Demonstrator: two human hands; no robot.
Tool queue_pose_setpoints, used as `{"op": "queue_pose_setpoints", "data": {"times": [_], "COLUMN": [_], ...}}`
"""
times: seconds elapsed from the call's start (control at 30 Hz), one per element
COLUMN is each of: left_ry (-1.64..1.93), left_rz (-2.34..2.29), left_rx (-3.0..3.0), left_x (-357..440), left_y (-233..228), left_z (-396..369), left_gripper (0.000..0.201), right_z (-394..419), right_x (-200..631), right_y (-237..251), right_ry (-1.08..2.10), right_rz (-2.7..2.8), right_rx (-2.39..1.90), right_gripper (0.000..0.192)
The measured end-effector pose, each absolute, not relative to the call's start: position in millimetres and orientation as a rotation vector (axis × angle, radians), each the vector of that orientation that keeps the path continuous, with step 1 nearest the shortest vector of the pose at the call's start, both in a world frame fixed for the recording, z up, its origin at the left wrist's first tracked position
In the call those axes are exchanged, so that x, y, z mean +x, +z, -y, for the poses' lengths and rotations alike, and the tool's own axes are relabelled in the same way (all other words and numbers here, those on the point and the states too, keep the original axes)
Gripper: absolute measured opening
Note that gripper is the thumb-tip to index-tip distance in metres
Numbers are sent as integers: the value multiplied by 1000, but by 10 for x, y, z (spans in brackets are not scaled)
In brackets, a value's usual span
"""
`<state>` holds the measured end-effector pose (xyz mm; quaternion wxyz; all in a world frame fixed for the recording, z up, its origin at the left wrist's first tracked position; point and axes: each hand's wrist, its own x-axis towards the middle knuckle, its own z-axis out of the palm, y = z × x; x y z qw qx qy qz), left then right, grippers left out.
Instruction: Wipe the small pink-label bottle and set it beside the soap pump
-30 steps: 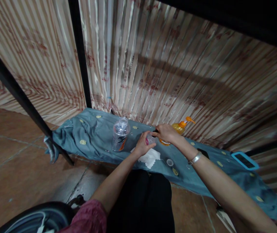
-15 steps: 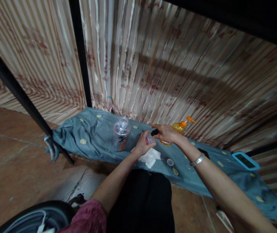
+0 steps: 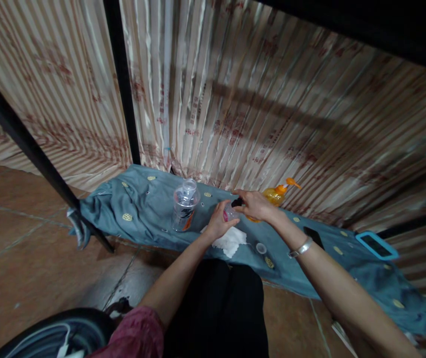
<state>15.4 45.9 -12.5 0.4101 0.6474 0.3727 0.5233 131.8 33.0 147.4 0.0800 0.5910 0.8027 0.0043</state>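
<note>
My left hand [image 3: 217, 223] is wrapped round a small clear container [image 3: 230, 211] with pink on it, held above the cloth. My right hand [image 3: 256, 205] pinches a small black piece [image 3: 237, 202] at the container's upper right side; its exact kind is too small to tell. Just behind the right hand stands a yellow pump bottle [image 3: 272, 196] with an orange pump head. Below the hands lie a crumpled white tissue [image 3: 232, 242] and a round clear lid [image 3: 261, 248]. To the left, a clear plastic cup [image 3: 183, 211] with printing holds another clear piece.
A blue-grey patterned cloth [image 3: 153, 209] covers the long low surface. Further right lie a black phone [image 3: 313, 237] and a blue-framed device [image 3: 377, 245]. Black posts [image 3: 121, 84] rise at the left, before a striped curtain [image 3: 228, 99]. A round black object [image 3: 93, 323] stands at lower left.
Almost nothing has moved. Both hands stay at the container, the black piece has shifted very slightly, and the whole view has drifted a little.
</note>
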Motion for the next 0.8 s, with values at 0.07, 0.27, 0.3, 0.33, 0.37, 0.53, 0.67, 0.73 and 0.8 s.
{"op": "queue_pose_setpoints", "data": {"times": [0.07, 0.27, 0.3, 0.33, 0.37, 0.53, 0.67, 0.73, 0.8], "left_ry": [1312, 1331, 1330, 1325, 1321, 1327, 1324, 1332, 1335], "left_rz": [-942, -920, -924, -936, -951, -974, -977, -975, -972], "left_rx": [1630, 1659, 1664, 1667, 1670, 1679, 1679, 1682, 1687], "left_x": [158, 177, 178, 180, 180, 180, 192, 201, 207], "left_y": [-128, -124, -122, -121, -121, -138, -163, -169, -167], "left_z": [-457, -439, -438, -438, -439, -456, -464, -461, -456], "left_gripper": [66, 61, 59, 57, 57, 63, 67, 66, 64], "right_z": [-328, -308, -301, -293, -287, -291, -311, -306, -290], "right_x": [1327, 1265, 1251, 1239, 1231, 1268, 1327, 1323, 1293], "right_y": [1474, 1368, 1353, 1343, 1337, 1364, 1389, 1381, 1363], "right_ry": [-24, 164, 189, 205, 213, 127, 24, 64, 143], "right_rz": [-2426, -2253, -2230, -2215, -2208, -2350, -2443, -2387, -2317], "right_rx": [1720, 1899, 1926, 1946, 1961, 1901, 1770, 1796, 1852], "right_gripper": [35, 42, 44, 46, 47, 50, 35, 30, 37]}}
